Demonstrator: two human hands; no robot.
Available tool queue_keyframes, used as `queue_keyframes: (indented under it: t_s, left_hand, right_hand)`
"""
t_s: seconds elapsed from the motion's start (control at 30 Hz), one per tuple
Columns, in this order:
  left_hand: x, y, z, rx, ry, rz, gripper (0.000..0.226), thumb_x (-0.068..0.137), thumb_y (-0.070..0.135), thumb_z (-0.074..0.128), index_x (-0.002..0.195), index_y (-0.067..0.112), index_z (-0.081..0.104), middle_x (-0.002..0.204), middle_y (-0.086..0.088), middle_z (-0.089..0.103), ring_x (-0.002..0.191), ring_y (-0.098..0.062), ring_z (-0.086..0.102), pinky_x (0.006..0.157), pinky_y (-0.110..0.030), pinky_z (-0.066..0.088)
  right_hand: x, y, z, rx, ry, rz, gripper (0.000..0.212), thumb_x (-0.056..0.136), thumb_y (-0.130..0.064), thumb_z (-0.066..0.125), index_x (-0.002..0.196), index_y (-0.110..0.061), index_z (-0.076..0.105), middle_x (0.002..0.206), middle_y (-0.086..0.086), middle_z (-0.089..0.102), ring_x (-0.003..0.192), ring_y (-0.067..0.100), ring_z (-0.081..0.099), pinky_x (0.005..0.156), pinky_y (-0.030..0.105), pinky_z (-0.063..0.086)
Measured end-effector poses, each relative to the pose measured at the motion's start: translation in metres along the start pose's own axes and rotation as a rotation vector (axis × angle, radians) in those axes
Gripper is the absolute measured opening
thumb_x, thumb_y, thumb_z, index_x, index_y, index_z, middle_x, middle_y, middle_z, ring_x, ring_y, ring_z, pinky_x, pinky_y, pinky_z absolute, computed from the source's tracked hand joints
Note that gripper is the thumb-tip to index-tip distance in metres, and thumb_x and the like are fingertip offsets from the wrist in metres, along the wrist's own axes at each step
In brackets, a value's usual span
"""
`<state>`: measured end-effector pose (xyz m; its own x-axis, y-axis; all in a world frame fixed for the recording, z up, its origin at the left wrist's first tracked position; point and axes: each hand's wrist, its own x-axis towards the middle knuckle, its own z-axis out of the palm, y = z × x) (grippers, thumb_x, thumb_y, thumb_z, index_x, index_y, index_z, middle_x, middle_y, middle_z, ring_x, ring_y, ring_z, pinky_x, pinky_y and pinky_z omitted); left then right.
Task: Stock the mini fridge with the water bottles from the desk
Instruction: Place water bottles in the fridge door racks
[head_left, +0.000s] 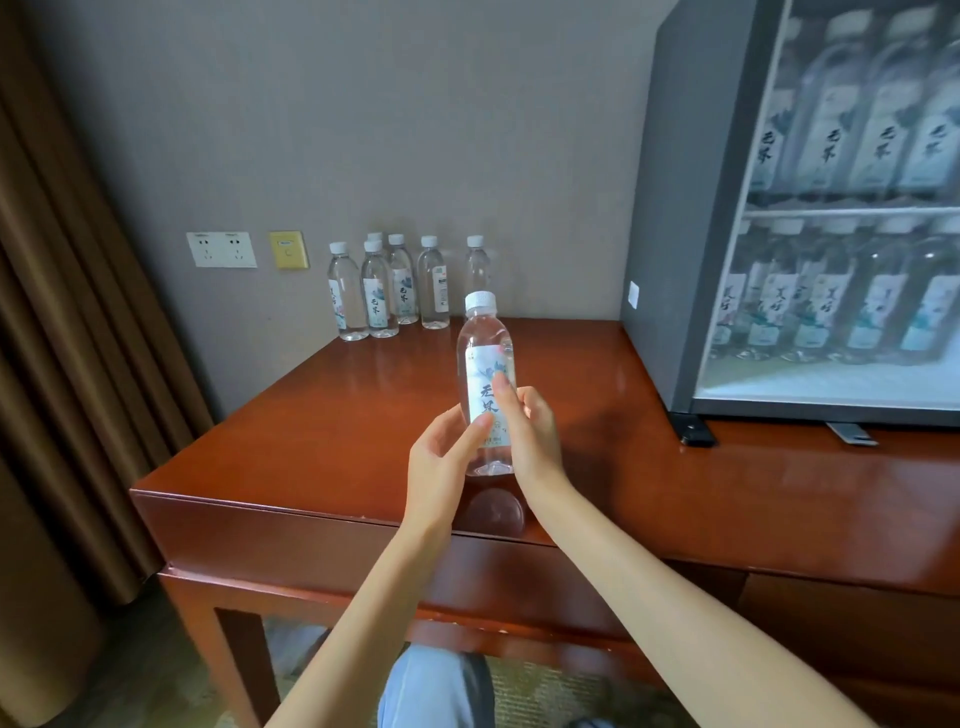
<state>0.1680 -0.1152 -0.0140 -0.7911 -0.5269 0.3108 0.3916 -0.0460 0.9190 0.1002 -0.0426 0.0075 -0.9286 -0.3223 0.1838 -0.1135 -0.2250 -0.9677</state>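
Fingers (501, 400) of both hands are wrapped round one water bottle (485, 364), so neither hand is loose. The left hand (444, 460) grips it from the left with its thumb pressed on the bottom of the label. The right hand (532, 436) holds it from the right, thumb lying up across the label's black brush lettering. The rest of the fingers go behind the plastic, so can't say much about them.

Bottle's upright, white cap on, clear water inside. It sits low over the front part of the tabletop (311, 431), with its reflection in the polish right under it. Honestly can't tell if the base is touching the wood or just off it.

Further back, a bunch of spare bottles (382, 291) stands against the wall at the tabletop's far left corner, well apart from the held one. Over on the right end is the mini fridge (685, 208), and through its glass front you can see two shelves lined with the same kind of bottles.

On the wall left of the spares there's a double socket (222, 249) and a yellow switch plate (289, 250), with a brown curtain (62, 312) beside them.
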Motion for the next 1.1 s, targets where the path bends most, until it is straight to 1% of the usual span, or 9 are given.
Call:
queue_keyframes:
  t_s: [0.13, 0.2, 0.27, 0.5, 0.63, 0.8, 0.9, 1.03, 1.1]
  left_hand:
    - [-0.004, -0.007, 0.02, 0.097, -0.039, -0.042, 0.031, 0.088, 0.029, 0.068, 0.114, 0.011, 0.066, 0.101, -0.005, 0.074, 0.091, -0.024, 0.072, 0.082, -0.04, 0.058]
    - [-0.008, -0.008, 0.033, 0.106, -0.084, -0.061, 0.033, 0.088, 0.028, 0.069, 0.114, 0.009, 0.066, 0.099, -0.005, 0.075, 0.086, -0.026, 0.073, 0.082, -0.044, 0.058]
    - [-0.014, -0.008, 0.048, 0.076, -0.126, -0.064, 0.033, 0.087, 0.024, 0.07, 0.115, 0.009, 0.065, 0.099, -0.005, 0.075, 0.084, -0.025, 0.073, 0.079, -0.038, 0.059]
    - [-0.034, -0.016, 0.106, 0.029, -0.204, -0.078, 0.034, 0.083, 0.021, 0.074, 0.114, 0.008, 0.066, 0.103, -0.006, 0.074, 0.088, -0.014, 0.072, 0.068, -0.021, 0.054]
    - [-0.04, -0.023, 0.137, 0.022, -0.256, -0.106, 0.034, 0.081, 0.024, 0.076, 0.111, 0.011, 0.067, 0.104, -0.003, 0.073, 0.099, -0.02, 0.069, 0.085, -0.033, 0.055]
    - [-0.047, -0.031, 0.177, -0.003, -0.351, -0.128, 0.031, 0.079, 0.028, 0.078, 0.107, 0.018, 0.068, 0.1, 0.002, 0.075, 0.095, -0.016, 0.071, 0.074, -0.022, 0.053]
    - [-0.053, -0.035, 0.201, -0.019, -0.42, -0.149, 0.035, 0.079, 0.029, 0.078, 0.11, 0.017, 0.068, 0.101, 0.001, 0.074, 0.094, -0.016, 0.071, 0.073, -0.023, 0.054]
    - [-0.058, -0.039, 0.232, -0.033, -0.522, -0.176, 0.035, 0.079, 0.03, 0.078, 0.111, 0.017, 0.067, 0.102, 0.0, 0.074, 0.093, -0.017, 0.072, 0.072, -0.023, 0.055]
    - [-0.059, -0.042, 0.247, -0.036, -0.57, -0.192, 0.035, 0.079, 0.031, 0.077, 0.11, 0.018, 0.068, 0.101, 0.001, 0.074, 0.092, -0.016, 0.072, 0.074, -0.023, 0.055]
  right_hand:
    - [-0.003, 0.003, -0.032, 0.003, -0.002, 0.11, 0.039, 0.09, -0.049, 0.058, 0.1, -0.011, 0.061, 0.093, 0.006, 0.07, 0.077, 0.018, 0.071, 0.071, 0.037, 0.06]
    - [-0.007, 0.004, -0.053, 0.004, -0.037, 0.123, 0.027, 0.092, -0.05, 0.056, 0.095, -0.024, 0.059, 0.091, 0.0, 0.07, 0.071, 0.013, 0.072, 0.059, 0.028, 0.057]
    - [-0.011, 0.004, -0.075, 0.061, -0.055, 0.113, 0.023, 0.093, -0.048, 0.056, 0.098, -0.025, 0.06, 0.091, 0.0, 0.071, 0.07, 0.013, 0.073, 0.052, 0.023, 0.054]
    - [-0.027, -0.007, -0.142, 0.131, -0.02, 0.046, 0.03, 0.088, -0.047, 0.059, 0.106, -0.024, 0.061, 0.089, 0.0, 0.075, 0.077, 0.017, 0.074, 0.054, 0.026, 0.055]
    - [-0.036, -0.015, -0.178, 0.12, 0.009, 0.017, 0.051, 0.075, -0.056, 0.061, 0.111, -0.02, 0.06, 0.089, 0.001, 0.076, 0.075, 0.021, 0.073, 0.055, 0.031, 0.057]
    - [-0.043, -0.023, -0.222, 0.113, 0.102, 0.017, 0.038, 0.09, -0.047, 0.055, 0.111, -0.016, 0.059, 0.091, 0.007, 0.074, 0.075, 0.022, 0.073, 0.058, 0.034, 0.057]
    - [-0.049, -0.029, -0.248, 0.079, 0.141, 0.01, 0.036, 0.09, -0.048, 0.053, 0.11, -0.018, 0.057, 0.084, 0.002, 0.075, 0.07, 0.02, 0.073, 0.064, 0.037, 0.055]
    - [-0.058, -0.039, -0.281, 0.078, 0.222, 0.007, 0.031, 0.095, -0.044, 0.051, 0.112, -0.019, 0.059, 0.091, 0.003, 0.076, 0.079, 0.021, 0.073, 0.066, 0.034, 0.06]
    - [-0.063, -0.044, -0.294, 0.072, 0.26, 0.012, 0.038, 0.095, -0.044, 0.052, 0.121, -0.017, 0.058, 0.104, 0.009, 0.074, 0.091, 0.026, 0.072, 0.078, 0.041, 0.059]
